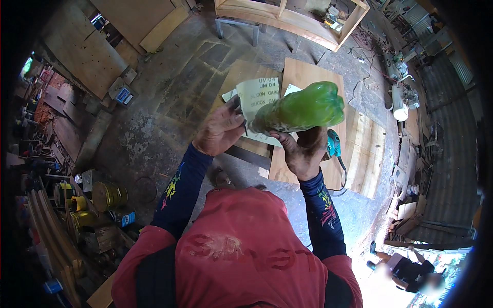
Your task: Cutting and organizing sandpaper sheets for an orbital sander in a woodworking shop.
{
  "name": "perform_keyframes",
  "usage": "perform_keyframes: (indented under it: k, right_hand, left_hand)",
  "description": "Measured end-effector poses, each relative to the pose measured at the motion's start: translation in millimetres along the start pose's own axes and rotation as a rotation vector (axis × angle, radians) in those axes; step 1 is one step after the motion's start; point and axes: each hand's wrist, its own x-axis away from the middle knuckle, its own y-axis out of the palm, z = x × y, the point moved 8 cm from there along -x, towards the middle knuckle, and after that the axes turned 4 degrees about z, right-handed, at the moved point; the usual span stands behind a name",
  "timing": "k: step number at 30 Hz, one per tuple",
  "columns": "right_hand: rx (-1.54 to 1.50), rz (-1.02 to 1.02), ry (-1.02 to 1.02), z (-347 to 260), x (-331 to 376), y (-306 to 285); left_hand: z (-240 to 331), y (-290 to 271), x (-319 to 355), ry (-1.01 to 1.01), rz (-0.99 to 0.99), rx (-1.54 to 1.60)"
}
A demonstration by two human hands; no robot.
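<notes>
A green plastic bottle (303,109) lies sideways in front of me, gripped from below by my right hand (303,151). Its mouth end points left toward my left hand (220,131), whose fingers close around that end, hiding the cap. Behind the bottle I see a pale sheet of sandpaper (262,97), printed side toward me, lying over the wooden boards; my left thumb seems to pinch one edge of it, though I cannot tell for sure. Both forearms wear dark blue sleeves with coloured prints.
Plywood boards (308,72) lie on the concrete floor below, with a teal power tool (334,143) and its cord on them. A wooden cabinet frame (287,18) stands beyond. Yellow tins (108,195) and scrap wood crowd the left; another person (411,269) sits at lower right.
</notes>
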Motion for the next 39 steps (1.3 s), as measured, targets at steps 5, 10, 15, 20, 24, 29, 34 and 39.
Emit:
perform_keyframes:
  k: [5,10,15,20,24,29,34,39]
  right_hand:
    - [-0.074,0.181,0.085,5,-7,1]
    - [-0.104,0.279,0.063,-8,-21,11]
    - [-0.201,0.269,0.173,4,-23,12]
    - [-0.203,0.303,0.252,7,-19,8]
    - [-0.113,0.222,0.254,4,-3,2]
    - [-0.032,0.281,0.277,12,7,11]
    - [-0.022,0.168,0.180,14,23,-5]
    - [0.372,-0.044,-0.227,15,-3,-8]
  left_hand:
    - [14,13,-12,0.104,0.002,0.053]
    - [6,17,-12,0.093,-0.018,0.077]
    - [19,20,-16,0.137,-0.116,0.060]
    - [10,10,-10,0.176,-0.082,0.066]
    - [22,-8,-5,0.172,0.049,0.046]
    - [6,-14,-7,0.125,0.014,0.037]
    - [-2,-45,-6,-0.015,0.182,-0.014]
    - [-27,-32,1,-0.206,0.129,-0.117]
